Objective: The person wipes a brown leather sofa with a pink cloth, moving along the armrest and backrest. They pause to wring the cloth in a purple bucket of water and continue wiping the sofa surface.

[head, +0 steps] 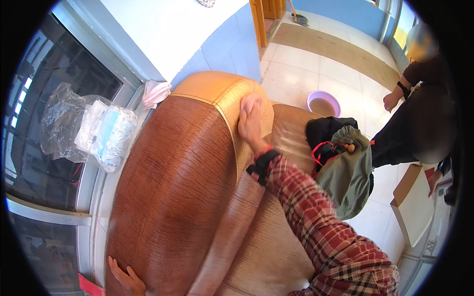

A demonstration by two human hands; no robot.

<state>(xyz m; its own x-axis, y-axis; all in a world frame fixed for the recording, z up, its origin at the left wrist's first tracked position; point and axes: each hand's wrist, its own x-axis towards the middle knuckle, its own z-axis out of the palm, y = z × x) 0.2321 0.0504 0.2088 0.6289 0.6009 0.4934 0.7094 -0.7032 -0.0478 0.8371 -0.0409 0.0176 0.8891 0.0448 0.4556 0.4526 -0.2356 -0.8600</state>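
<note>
My right hand point(250, 122), at the end of a red plaid sleeve, presses on the tan leather corner panel point(237, 107) of a sofa. Under its fingers is a bunched pale pink cloth point(251, 100), slightly blurred and mostly covered. The sofa's brown leather backrest point(174, 166) fills the middle of the view, its surface wrinkled and shiny. At the lower left, my left hand point(127, 277) lies on the backrest with fingers apart and nothing in it. Below the backrest runs the brown seat point(270, 236).
A green drawstring bag point(348, 174) and black fabric point(329, 129) lie on the seat. A purple basin point(336, 101) of murky water stands on the floor. Pink cloth point(155, 94) and plastic-wrapped masks point(114, 133) sit on the sill. At right, a person point(398, 125) stands near a cardboard box point(413, 207).
</note>
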